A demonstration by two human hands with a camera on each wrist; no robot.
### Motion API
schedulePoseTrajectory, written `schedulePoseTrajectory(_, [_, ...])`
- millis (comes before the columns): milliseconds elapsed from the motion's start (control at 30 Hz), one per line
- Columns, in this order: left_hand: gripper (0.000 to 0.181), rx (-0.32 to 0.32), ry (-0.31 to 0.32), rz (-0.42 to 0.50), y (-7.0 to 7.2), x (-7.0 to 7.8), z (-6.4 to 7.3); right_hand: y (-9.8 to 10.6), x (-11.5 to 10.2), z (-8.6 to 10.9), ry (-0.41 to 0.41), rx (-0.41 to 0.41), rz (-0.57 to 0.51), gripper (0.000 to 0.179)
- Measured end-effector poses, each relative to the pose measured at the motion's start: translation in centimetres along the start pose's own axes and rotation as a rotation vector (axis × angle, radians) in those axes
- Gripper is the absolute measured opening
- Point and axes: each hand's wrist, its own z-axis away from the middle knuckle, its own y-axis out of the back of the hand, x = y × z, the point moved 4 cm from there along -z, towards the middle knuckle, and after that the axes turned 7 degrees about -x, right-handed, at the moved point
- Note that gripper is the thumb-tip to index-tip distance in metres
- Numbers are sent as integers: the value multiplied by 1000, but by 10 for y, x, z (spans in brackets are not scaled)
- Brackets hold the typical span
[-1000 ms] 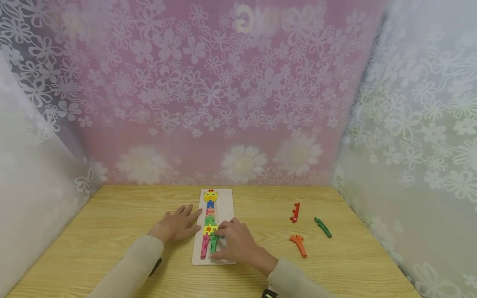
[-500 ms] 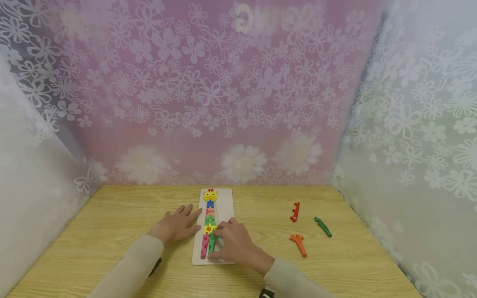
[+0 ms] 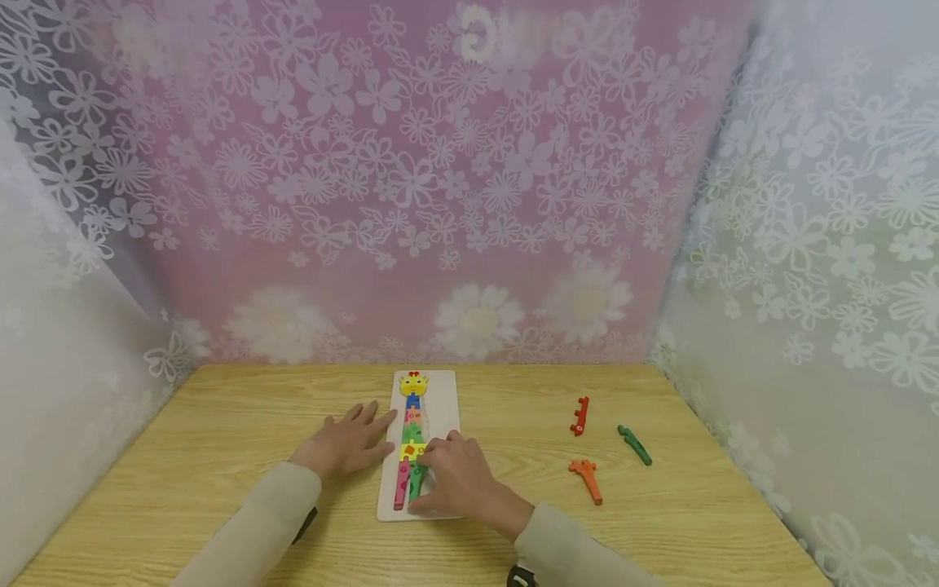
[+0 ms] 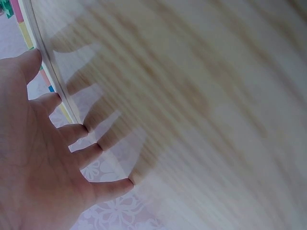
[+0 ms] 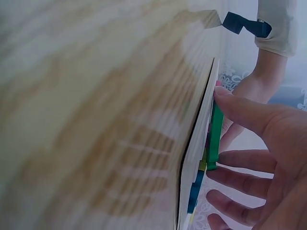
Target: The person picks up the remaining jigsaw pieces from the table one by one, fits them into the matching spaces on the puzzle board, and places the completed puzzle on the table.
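Observation:
A pale puzzle board [image 3: 443, 412] bears a giraffe's yellow head [image 3: 413, 384], several coloured neck pieces, a yellow body piece [image 3: 409, 451] and a pink leg piece [image 3: 401, 485]. My right hand [image 3: 465, 477] pinches a green leg piece [image 3: 416, 481] lengthwise, beside the pink one. In the right wrist view, the thumb is at one end of that green piece [image 5: 214, 136] and fingertips at the other. A blue piece [image 5: 195, 191] shows past it there. My left hand [image 3: 343, 444] lies with fingers spread, thumb and index fingertip at the board's left edge.
To the right on the wooden table [image 3: 506, 399] lie a red piece [image 3: 580, 416], a dark green curved piece [image 3: 634, 444] and an orange piece [image 3: 586, 481]. Flowered curtains [image 3: 469, 244] stand behind the table and at its sides.
My right hand has shifted slightly left with the green leg piece, bringing it nearer the pink leg piece. The left hand stays in place.

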Motion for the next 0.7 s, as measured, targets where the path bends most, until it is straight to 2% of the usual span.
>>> schedulePoseTrajectory(233, [69, -4, -1, 11, 0, 0, 0, 1, 0, -1, 1, 4, -7, 63])
schedulePoseTrajectory(700, [68, -10, 3, -1, 0, 0, -1, 1, 1, -4, -12, 29, 61, 57])
